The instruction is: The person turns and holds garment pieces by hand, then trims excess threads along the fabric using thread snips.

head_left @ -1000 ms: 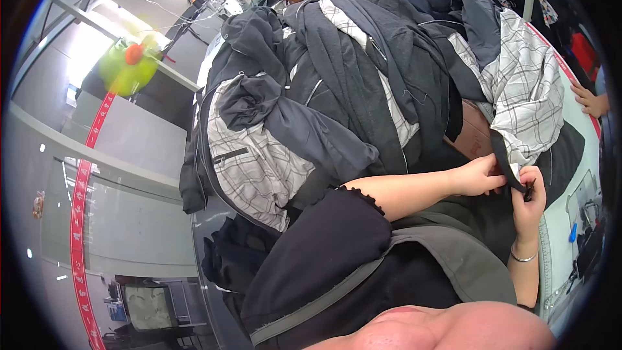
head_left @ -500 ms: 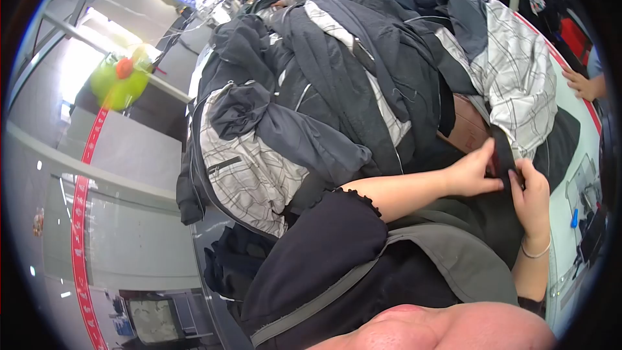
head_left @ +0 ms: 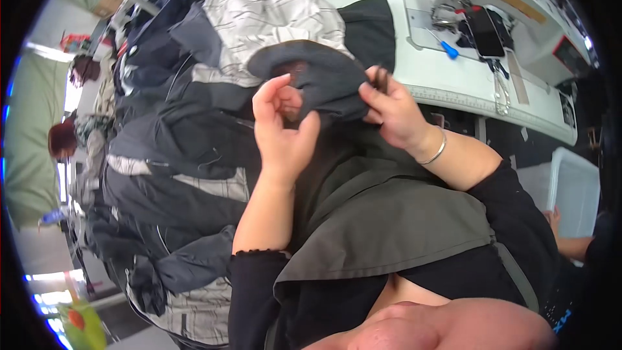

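Note:
A dark grey jacket with pale checked lining (head_left: 278, 10) lies across the table's near side, its dark edge piece (head_left: 334, 87) raised toward me. My right hand (head_left: 395, 107) pinches the right end of that dark cloth between thumb and fingers. A small dark bit shows behind its fingertips, too blurred to name. At the left end of the cloth, my left hand (head_left: 282, 126) has its thumb apart from loosely curled fingers, with nothing visible between them. A reddish-brown patch (head_left: 295, 71) shows through the cloth's opening just beyond my left fingertips.
A heap of dark jackets (head_left: 181, 123) fills the left side. At the right are a sewing machine (head_left: 518, 13), a phone (head_left: 484, 32), a blue-handled tool (head_left: 448, 48) and scissors (head_left: 501, 91). Another person's hand rests at the far edge. A pale plastic bin (head_left: 576, 188) stands lower right.
The view has swung right, bringing the sewing machine into sight. My hands, close together on a dark strip before, are now apart; the left has let go while the right grips the dark cloth.

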